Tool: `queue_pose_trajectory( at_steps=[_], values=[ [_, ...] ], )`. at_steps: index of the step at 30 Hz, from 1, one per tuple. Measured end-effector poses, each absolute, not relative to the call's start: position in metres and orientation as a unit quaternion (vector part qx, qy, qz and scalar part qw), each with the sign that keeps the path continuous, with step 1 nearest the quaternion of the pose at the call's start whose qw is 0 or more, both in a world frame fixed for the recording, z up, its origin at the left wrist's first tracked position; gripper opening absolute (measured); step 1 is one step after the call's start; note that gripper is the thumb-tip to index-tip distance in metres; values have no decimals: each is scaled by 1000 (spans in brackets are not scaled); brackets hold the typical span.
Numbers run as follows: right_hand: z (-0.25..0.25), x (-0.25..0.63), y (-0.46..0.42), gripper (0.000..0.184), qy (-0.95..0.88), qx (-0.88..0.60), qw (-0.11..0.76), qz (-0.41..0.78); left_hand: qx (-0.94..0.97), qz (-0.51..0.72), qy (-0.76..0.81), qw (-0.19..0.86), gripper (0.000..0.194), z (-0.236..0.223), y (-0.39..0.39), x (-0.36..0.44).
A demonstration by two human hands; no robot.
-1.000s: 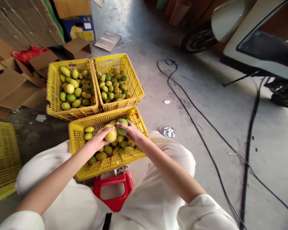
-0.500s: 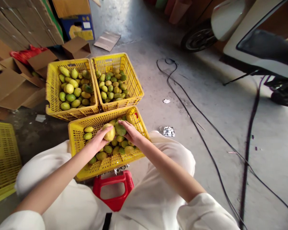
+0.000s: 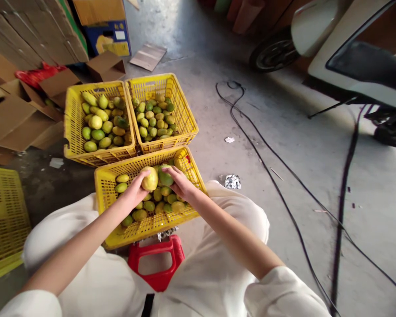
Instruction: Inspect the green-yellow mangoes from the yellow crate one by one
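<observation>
My left hand [image 3: 137, 189] is closed around the side of a smooth, pale yellow oval fruit [image 3: 150, 179], with the thumb on its near side. Beside it, my right hand [image 3: 181, 181] grips a green oval fruit [image 3: 165, 176], thumb lying along the top. Both are held close together, over a yellow plastic crate [image 3: 107, 237] standing between my knees. Several smaller yellow and green fruits [image 3: 139, 215] lie in this crate beneath my hands. The fruit's exact kind is unclear. My fingers on the far sides of both fruits are partly hidden.
Two more yellow crates, left [image 3: 73, 114] and right [image 3: 185, 110], hold similar fruit just beyond. A red stool [image 3: 158, 279] shows under me. Opened cardboard boxes [image 3: 16, 119] are piled left, black cables [image 3: 277, 193] cross the floor right, and a scooter [image 3: 333, 66] stands beyond.
My left hand has shifted its hold, and the yellow fruit has turned slightly, showing more of its surface. My right hand stays on the green fruit almost unmoved.
</observation>
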State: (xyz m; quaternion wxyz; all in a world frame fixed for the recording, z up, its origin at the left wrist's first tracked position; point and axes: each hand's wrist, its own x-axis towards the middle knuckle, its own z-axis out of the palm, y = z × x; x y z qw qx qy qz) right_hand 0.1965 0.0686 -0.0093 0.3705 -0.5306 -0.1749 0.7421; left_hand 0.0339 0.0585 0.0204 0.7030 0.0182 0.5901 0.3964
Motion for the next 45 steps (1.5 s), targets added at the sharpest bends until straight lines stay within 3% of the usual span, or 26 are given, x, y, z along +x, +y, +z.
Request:
queue_pose_trajectory(
  at_steps=[3,10,18,22,25,32,38,45],
  values=[
    [-7,199,71,43,-172,-536,370,739,38,381,600,703,7,21,61,33],
    [-8,198,62,64,-202,-583,335,713,54,354,603,713,22,14,54,35],
    [-15,199,70,53,-215,-561,328,729,49,370,603,705,20,22,57,34],
    [-14,200,69,64,-225,-567,338,716,32,378,587,715,28,24,58,30],
    [-14,199,67,70,-226,-543,351,729,44,377,584,718,24,21,56,29],
    [-18,200,68,64,-223,-548,329,736,59,364,602,708,22,16,54,30],
    [-18,198,67,76,-199,-560,338,730,57,367,600,709,25,14,54,31],
    [-16,198,67,67,-240,-545,335,730,43,368,589,718,26,11,50,32]
  ],
)
